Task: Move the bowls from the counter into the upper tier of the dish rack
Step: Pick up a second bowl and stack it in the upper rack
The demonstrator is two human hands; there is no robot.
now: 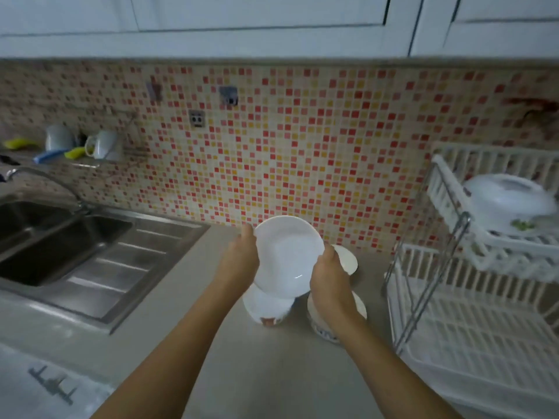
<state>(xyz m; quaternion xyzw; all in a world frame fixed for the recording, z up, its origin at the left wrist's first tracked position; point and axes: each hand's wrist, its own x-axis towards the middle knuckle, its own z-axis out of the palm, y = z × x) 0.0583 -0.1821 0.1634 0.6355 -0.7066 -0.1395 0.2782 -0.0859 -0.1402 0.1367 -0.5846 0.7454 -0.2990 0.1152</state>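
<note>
Bowl (287,257): being held tilted above the counter (257,367), over other bowls.
Left hand (240,258): fingers clamping its left rim.
Right hand (328,282): fingers gripping its right rim.
Dish rack (472,297): standing well right, upper tier already holding a bowl.

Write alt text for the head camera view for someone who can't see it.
Both hands, left hand and right hand, hold a white bowl tilted above the grey counter, where three more bowls sit. A two-tier white dish rack stands right, dishes already in its upper tier; a steel sink lies left.
</note>
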